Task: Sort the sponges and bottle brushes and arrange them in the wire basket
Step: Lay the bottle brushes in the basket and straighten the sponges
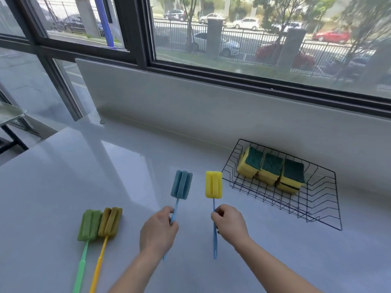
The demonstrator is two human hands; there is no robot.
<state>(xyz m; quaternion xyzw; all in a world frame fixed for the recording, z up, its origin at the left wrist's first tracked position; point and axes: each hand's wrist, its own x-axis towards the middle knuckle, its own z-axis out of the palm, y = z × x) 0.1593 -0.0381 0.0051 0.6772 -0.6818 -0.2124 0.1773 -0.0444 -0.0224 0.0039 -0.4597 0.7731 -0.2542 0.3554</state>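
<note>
We hold a blue sponge brush (181, 185) in our left grip (158, 228) and a yellow-headed sponge brush (213, 184) in our right grip (230, 224), the wire basket (317, 210) just right of it.

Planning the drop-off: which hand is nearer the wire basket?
Right. The right hand is just left of the wire basket; the left hand is farther left, beyond it.
</note>
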